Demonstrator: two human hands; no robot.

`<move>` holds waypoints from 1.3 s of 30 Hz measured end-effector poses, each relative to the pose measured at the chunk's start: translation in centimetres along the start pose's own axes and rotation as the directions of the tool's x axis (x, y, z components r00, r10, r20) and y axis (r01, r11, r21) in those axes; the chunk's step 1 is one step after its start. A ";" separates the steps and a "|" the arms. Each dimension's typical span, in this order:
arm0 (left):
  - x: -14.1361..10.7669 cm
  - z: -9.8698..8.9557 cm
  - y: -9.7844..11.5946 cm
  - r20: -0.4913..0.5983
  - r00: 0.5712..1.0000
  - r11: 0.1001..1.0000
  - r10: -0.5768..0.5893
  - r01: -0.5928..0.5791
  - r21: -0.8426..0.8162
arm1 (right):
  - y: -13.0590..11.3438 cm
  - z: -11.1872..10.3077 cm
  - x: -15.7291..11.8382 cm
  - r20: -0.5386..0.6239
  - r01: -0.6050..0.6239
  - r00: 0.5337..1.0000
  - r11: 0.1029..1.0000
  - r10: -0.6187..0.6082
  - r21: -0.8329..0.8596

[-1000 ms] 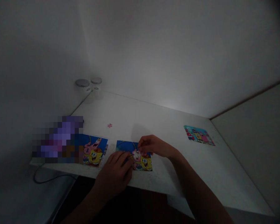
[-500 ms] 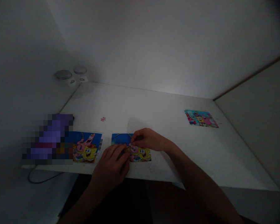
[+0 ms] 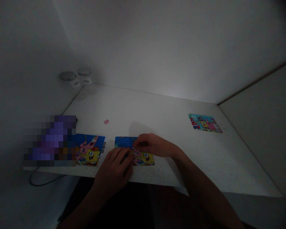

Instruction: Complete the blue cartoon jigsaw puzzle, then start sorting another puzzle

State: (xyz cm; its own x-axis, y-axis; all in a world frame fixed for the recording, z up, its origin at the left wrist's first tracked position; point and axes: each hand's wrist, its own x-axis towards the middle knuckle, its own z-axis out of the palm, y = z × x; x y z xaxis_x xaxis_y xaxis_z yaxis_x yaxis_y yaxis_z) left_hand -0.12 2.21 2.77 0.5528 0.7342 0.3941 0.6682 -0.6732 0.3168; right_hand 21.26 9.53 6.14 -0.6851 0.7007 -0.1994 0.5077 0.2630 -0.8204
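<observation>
A jigsaw puzzle [image 3: 146, 158] with a yellow sponge figure, a pink starfish figure and a blue background lies near the table's front edge. My left hand [image 3: 116, 163] rests over its left part, fingers stretched out and slightly bent. From the right, my right hand [image 3: 149, 144] reaches across the puzzle's upper part. Its thumb and fingertips are pinched together at the pink area, and whatever is between them is too small and dark to tell. To the left lies a matching printed picture [image 3: 91, 149] with a barcode on its edge. One loose pink puzzle piece [image 3: 106, 121] sits farther back.
Another colourful cartoon picture [image 3: 205, 123] lies at the right on the white table [image 3: 162, 117]. Two clear lidded containers [image 3: 68, 76] with labels stand in the back left corner. A blurred-out purple device [image 3: 53, 136] covers part of the printed picture; a cable [image 3: 47, 184] hangs below.
The camera view has shifted slightly. My right hand has dipped a little at the puzzle, still pinched, and my left hand stays in place on it.
</observation>
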 end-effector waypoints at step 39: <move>0.0 -0.2 0.1 0.015 1.000 1.000 -0.005 0.005 -0.008 | -0.3 0.1 0.0 -0.140 -0.085 0.985 0.986 0.105 0.142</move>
State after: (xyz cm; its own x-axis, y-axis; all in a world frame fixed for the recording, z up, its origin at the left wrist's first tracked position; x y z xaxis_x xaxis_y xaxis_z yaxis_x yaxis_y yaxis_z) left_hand -0.14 2.19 2.95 0.5570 0.7387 0.3796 0.6666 -0.6703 0.3260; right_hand 21.07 9.34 6.29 -0.5484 0.8102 -0.2072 0.4846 0.1060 -0.8683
